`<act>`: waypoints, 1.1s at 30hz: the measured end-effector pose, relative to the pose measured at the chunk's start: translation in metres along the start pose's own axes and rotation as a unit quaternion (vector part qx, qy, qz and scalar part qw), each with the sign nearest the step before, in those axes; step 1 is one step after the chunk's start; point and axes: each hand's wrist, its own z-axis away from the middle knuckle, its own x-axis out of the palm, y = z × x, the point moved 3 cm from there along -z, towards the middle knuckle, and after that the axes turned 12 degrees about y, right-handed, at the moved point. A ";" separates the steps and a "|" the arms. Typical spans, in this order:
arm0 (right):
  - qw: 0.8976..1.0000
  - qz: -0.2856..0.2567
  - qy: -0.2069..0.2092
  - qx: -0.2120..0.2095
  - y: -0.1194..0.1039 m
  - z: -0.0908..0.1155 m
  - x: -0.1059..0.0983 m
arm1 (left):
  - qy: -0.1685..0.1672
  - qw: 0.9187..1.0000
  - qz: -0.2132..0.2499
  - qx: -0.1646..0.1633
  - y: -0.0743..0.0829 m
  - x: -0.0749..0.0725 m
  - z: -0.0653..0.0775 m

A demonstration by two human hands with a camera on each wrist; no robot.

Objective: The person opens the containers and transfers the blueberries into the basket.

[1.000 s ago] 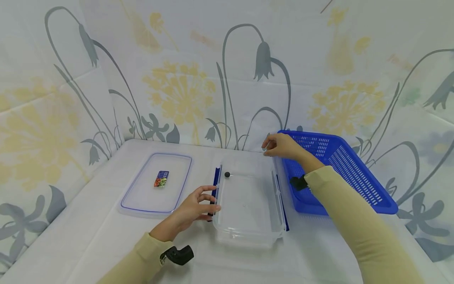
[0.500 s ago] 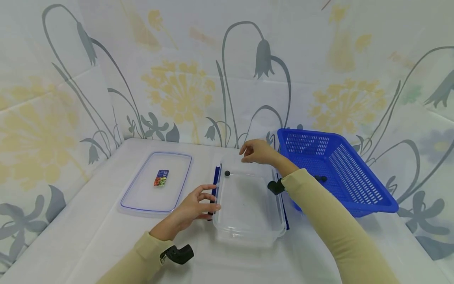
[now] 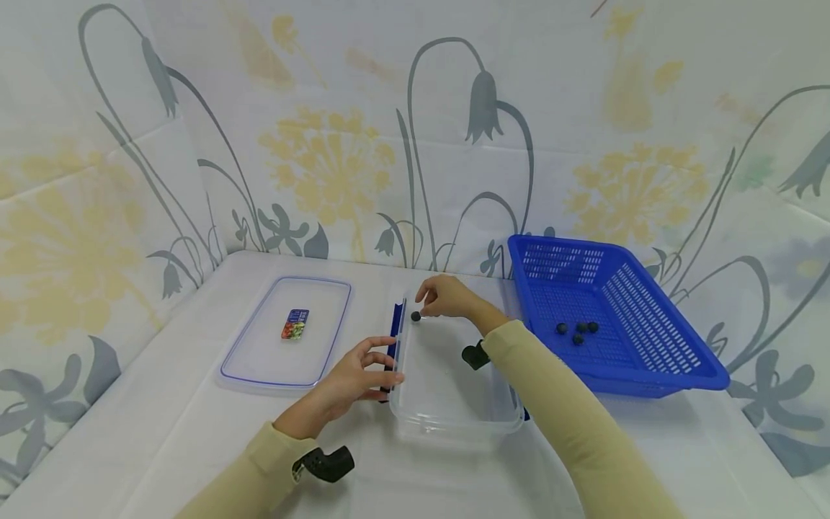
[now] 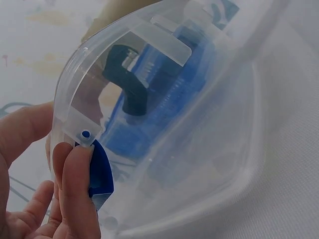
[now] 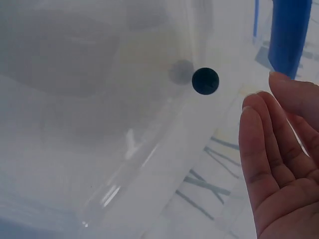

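In the head view a clear plastic food box with blue side latches stands on the table. My left hand grips its left rim; in the left wrist view, its fingers pinch around the blue latch. A small dark round ball, possibly a blueberry, lies in the box's far left corner. My right hand hovers over the far end of the box, close to that ball. The right wrist view shows a gap between the dark ball and the loosely bent fingertips, which hold nothing.
A blue plastic basket stands right of the box, with several similar dark balls on its floor. The clear lid with a blue seal and a printed label lies on the left. Flowered cloth hangs behind the table.
My right hand has moved left and down from the basket's near-left edge to the ball in the box. The dark balls in the basket have come into view. My left hand has stayed put.
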 end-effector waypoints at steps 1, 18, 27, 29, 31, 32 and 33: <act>1.000 0.006 -0.001 0.002 0.001 -0.001 0.003 | -0.001 1.000 0.001 0.000 0.000 0.000 0.000; 0.993 0.109 -0.043 0.011 0.014 -0.001 0.032 | -0.009 1.000 0.004 0.003 0.001 -0.002 0.001; 0.992 0.115 -0.051 -0.007 0.009 -0.003 0.034 | -0.007 1.000 0.008 0.003 0.001 -0.003 0.001; 0.994 0.095 -0.051 -0.006 0.009 -0.002 0.029 | -0.008 1.000 0.009 0.001 0.001 -0.002 0.001; 0.997 0.068 -0.045 -0.005 0.008 -0.003 0.022 | -0.007 1.000 0.008 -0.001 0.000 -0.001 0.000; 0.998 0.052 -0.039 -0.005 0.007 -0.002 0.017 | -0.005 1.000 0.007 -0.002 0.000 -0.001 0.000; 0.999 0.039 -0.033 -0.006 0.006 -0.003 0.012 | -0.003 1.000 0.006 -0.002 -0.001 -0.001 0.000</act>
